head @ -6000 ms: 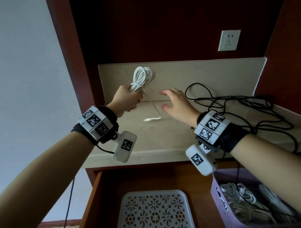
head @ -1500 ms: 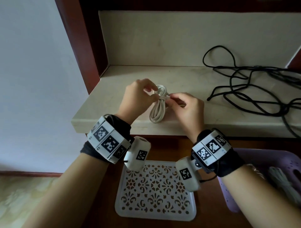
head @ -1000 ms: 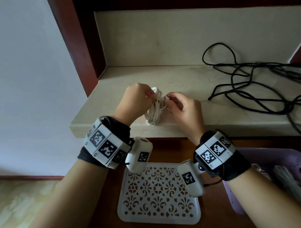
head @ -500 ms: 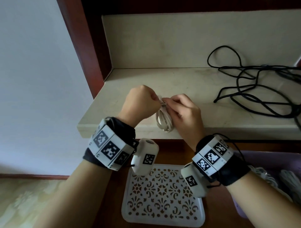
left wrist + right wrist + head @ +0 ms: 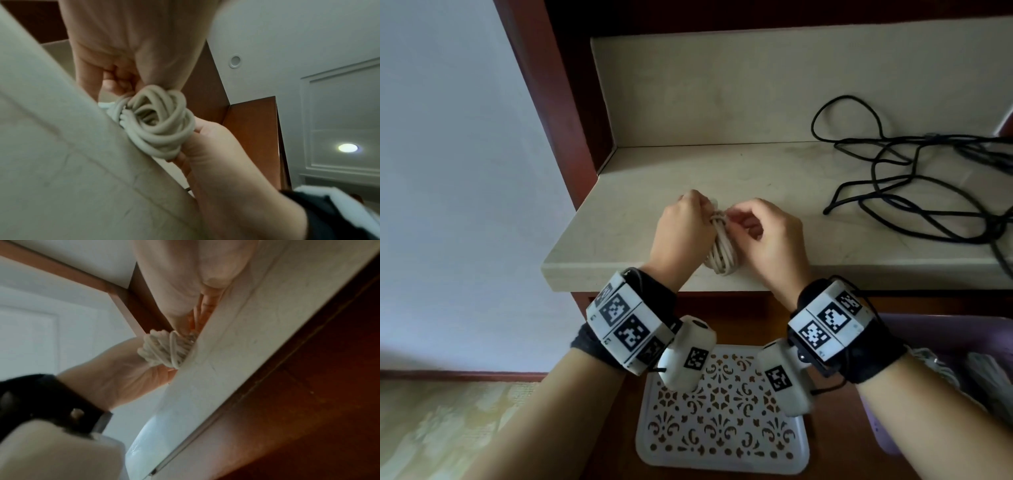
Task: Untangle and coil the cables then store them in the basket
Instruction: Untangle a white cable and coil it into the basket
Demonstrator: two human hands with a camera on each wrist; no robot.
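A coiled white cable rests upright on the beige shelf, near its front edge. My left hand grips the coil's upper part from the left. My right hand pinches the wrapped turns at its top from the right. In the left wrist view the loops of the white cable bulge out below my left hand, with the right hand against them. The right wrist view shows the white cable wedged between both hands and the shelf. A tangled black cable lies on the shelf to the right.
A purple basket stands low at the right edge with white cable bundles in it. A white perforated tray lies on the brown surface below my wrists. A red-brown wooden post borders the shelf on the left.
Six seconds ago my left hand held the coil up by the back wall and the right hand was open. Now both hands hold it low at the shelf's front edge; little has moved in the last second.
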